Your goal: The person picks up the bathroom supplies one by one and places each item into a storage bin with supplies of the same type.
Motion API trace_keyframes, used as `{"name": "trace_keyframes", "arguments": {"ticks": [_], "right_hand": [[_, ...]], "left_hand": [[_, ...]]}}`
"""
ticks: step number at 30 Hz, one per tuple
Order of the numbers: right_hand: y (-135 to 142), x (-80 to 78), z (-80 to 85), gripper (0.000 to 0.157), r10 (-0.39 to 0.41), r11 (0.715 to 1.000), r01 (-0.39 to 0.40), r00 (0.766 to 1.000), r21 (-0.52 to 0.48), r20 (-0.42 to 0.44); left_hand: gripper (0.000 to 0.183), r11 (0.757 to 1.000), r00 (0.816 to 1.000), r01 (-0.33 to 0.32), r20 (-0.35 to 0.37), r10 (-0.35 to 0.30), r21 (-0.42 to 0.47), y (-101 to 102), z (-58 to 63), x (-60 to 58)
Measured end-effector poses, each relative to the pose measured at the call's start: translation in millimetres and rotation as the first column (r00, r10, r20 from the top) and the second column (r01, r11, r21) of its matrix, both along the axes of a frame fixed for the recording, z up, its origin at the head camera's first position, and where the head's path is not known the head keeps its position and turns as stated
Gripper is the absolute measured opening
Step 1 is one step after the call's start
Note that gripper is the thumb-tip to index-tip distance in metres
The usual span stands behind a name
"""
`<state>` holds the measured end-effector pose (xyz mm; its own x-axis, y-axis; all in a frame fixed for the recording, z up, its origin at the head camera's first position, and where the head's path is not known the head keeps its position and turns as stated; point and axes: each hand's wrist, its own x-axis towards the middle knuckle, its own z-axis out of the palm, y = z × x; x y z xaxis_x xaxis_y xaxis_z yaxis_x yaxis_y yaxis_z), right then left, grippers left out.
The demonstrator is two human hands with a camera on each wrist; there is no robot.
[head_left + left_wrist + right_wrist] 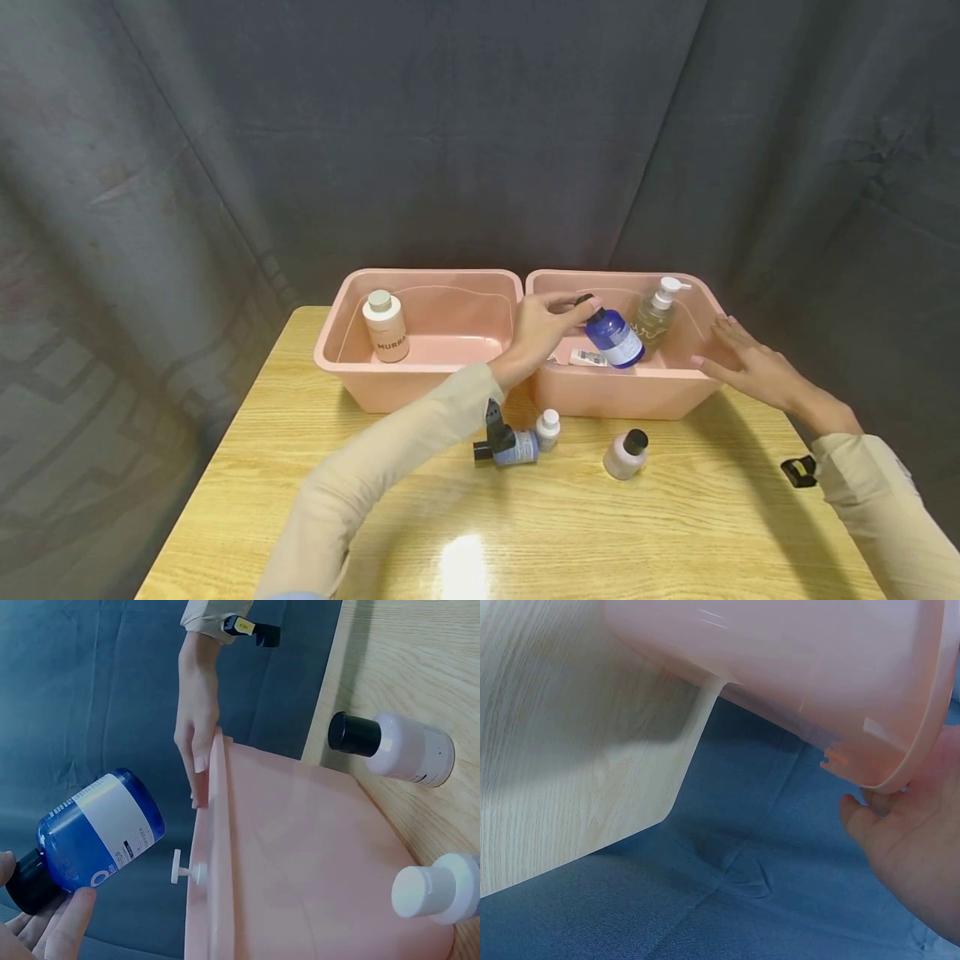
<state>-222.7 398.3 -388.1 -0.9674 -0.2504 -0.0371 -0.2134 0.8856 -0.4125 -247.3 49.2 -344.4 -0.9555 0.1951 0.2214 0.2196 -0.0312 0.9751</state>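
Observation:
My left hand (542, 327) grips a blue bottle (615, 337) by its black cap, tilted with its base to the lower right, over the right pink bin (607, 398). The left wrist view shows the bottle (101, 829) with its white label and the fingers at the cap. At the bin's right end, my right hand (761, 375) rests on the rim with fingers extended, as the left wrist view also shows. Inside that bin stand a clear pump bottle (652, 321) with a white pump and a white item (588, 358) lying low, partly hidden.
The left pink bin (420, 379) holds a white bottle (386, 329). On the wooden table (562, 533) in front are a lying blue bottle (519, 448), a small white bottle (548, 429) and a pale bottle with black cap (625, 455). Dark curtain (450, 150) hangs behind.

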Motion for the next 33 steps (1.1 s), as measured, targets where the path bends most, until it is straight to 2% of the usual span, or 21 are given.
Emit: {"name": "trace_keyframes", "arguments": {"ticks": [4, 10, 16, 21, 25, 31, 33], "right_hand": [[0, -0.6, 0.1, 0.086, -0.001, 1.000, 0.001, 1.000, 0.000, -0.001], [0, -0.9, 0.1, 0.086, -0.001, 1.000, 0.001, 1.000, 0.009, -0.009], [0, -0.3, 0.9, 0.086, 0.002, 1.000, -0.001, 1.000, 0.008, -0.010], [0, 0.0, 1.3, 0.086, -0.001, 1.000, 0.001, 1.000, 0.008, -0.008], [-1, -0.1, 1.1, 0.087, -0.002, 1.000, 0.003, 1.000, 0.013, -0.004], [0, 0.2, 0.5, 0.086, -0.004, 1.000, 0.004, 1.000, 0.012, -0.013], [0, 0.4, 0.5, 0.085, -0.003, 1.000, 0.003, 1.000, 0.010, -0.020]], "left_hand": [[0.034, 0.999, 0.999, -0.045, 0.003, 0.045, -0.019, -2, 4.6, -4.6], [0.030, 0.995, 0.997, -0.053, 0.062, 0.048, 0.080, -4, 9.6, -10.4], [0.030, 0.989, 0.990, -0.067, 0.132, 0.049, 0.135, -6, 10.1, -14.7], [0.033, 0.988, 0.991, -0.029, 0.132, 0.009, 0.148, -6, -4.3, -27.4], [0.030, 0.987, 0.990, -0.045, 0.142, 0.023, 0.156, -3, -16.5, -38.9], [0.024, 0.977, 0.982, -0.092, 0.182, 0.056, 0.192, -1, -21.0, -46.7], [0.023, 0.975, 0.978, -0.104, 0.200, 0.064, 0.196, -2, -16.7, -44.8]]}}
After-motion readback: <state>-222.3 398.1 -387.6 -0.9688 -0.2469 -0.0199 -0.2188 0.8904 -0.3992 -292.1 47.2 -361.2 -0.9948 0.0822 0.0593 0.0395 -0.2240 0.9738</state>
